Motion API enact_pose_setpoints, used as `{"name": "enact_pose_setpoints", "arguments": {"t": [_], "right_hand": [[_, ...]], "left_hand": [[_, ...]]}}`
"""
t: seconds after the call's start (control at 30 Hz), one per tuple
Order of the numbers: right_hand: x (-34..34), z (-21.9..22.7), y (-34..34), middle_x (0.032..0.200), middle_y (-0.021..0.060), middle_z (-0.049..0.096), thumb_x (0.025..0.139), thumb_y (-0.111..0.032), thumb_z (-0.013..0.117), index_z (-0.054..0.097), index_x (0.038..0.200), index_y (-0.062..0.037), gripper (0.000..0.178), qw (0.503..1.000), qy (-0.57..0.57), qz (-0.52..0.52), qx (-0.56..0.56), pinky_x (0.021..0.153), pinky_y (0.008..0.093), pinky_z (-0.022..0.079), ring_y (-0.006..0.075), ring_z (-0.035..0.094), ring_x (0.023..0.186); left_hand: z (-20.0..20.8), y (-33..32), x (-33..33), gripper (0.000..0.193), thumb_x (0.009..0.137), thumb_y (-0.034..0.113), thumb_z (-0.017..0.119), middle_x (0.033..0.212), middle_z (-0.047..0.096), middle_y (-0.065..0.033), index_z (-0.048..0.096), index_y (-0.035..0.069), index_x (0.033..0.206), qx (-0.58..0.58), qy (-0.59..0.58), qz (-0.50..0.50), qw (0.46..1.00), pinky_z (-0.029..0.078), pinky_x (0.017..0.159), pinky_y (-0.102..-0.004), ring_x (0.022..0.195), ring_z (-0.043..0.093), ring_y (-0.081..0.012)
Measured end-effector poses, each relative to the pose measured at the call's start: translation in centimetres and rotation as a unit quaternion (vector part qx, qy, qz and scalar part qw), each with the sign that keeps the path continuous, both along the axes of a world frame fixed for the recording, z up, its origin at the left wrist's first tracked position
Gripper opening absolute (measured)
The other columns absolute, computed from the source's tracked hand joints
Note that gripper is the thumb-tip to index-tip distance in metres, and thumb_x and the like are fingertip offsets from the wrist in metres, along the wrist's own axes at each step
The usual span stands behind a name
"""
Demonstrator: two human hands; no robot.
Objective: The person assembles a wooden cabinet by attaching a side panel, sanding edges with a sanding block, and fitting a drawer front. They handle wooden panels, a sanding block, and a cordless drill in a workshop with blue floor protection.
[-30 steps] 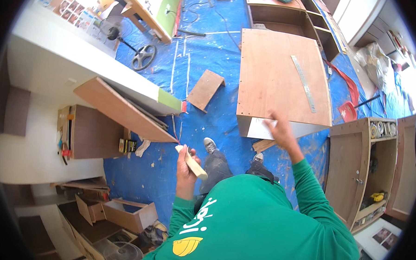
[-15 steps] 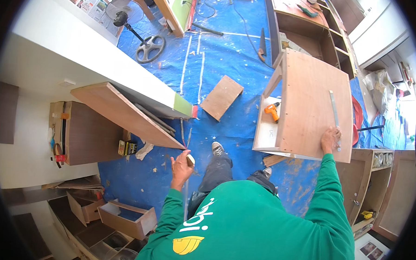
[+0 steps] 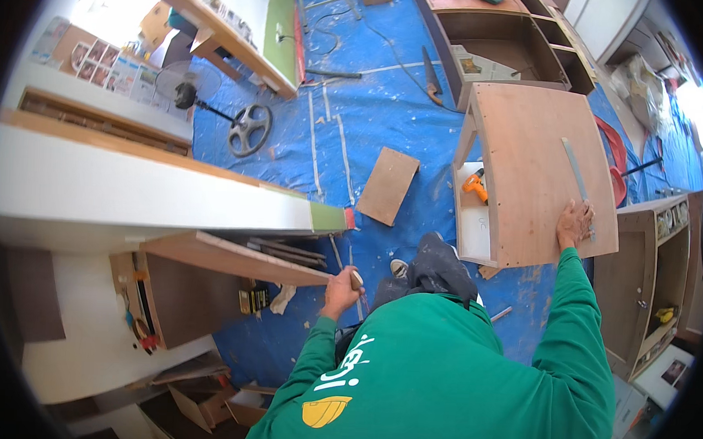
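My right hand [image 3: 575, 223] lies on the plywood top of a box-shaped wooden cabinet [image 3: 534, 165], fingers spread. It rests over the near part of a long metal ruler [image 3: 573, 168], which reaches away from me. My left hand [image 3: 339, 291] is closed round a tool with a pale rounded end [image 3: 356, 280]; a thin silvery strip shows below it, and I cannot tell its kind. That hand is beside the tip of a leaning plywood panel [image 3: 240, 259]. An orange cordless drill [image 3: 475, 186] sits inside the cabinet's open side.
A small wooden box [image 3: 388, 186] stands on the blue tarp [image 3: 291, 170]. Beyond it lie a handsaw [image 3: 431, 75] and cables. A low wall [image 3: 149, 187] is on my left, a fan [image 3: 249, 129] behind it. Cabinets stand far right [image 3: 627, 286] and ahead [image 3: 500, 42].
My body and view have turned, and my feet have shifted. The left hand has moved with its tool and stays beside the panel's tip. The right hand stays on the ruler, its fingers more spread.
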State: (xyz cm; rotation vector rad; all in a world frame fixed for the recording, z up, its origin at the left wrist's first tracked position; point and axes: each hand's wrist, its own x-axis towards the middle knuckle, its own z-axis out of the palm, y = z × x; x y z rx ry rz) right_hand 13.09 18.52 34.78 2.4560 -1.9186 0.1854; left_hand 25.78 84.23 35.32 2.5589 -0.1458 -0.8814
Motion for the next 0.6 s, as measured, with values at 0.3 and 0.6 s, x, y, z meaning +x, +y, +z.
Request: {"name": "enact_pose_setpoints", "arguments": {"t": [0.3, 0.6], "right_hand": [[-0.5, 0.8, -0.5, 0.165, 0.0106, 0.034, 0.107, -0.051, 0.043, 0.035, 0.159, -0.0135, 0.065, 0.999, 0.037, -0.015, -0.013, 0.121, 0.0649, 0.023, 0.0302, 0.028, 0.155], [0.6, 2.6, 1.1, 0.166, 0.0094, 0.032, 0.108, -0.044, 0.045, 0.032, 0.161, -0.0156, 0.061, 0.999, 0.038, -0.004, 0.005, 0.121, 0.0642, 0.021, 0.0304, 0.026, 0.156]], "left_hand": [[-4.4, -0.9, 7.1, 0.067, 0.075, 0.031, 0.084, 0.123, 0.07, -0.0212, 0.054, 0.01, 0.131, 0.051, 0.114, -0.152, 0.98, 0.052, 0.096, -0.0501, 0.115, 0.064, -0.0461], [-11.3, -3.4, 15.3, 0.07, 0.079, 0.043, 0.089, 0.118, 0.069, -0.0106, 0.058, 0.003, 0.128, -0.146, 0.248, 0.086, 0.954, 0.051, 0.096, -0.0373, 0.109, 0.063, -0.0178]]}}
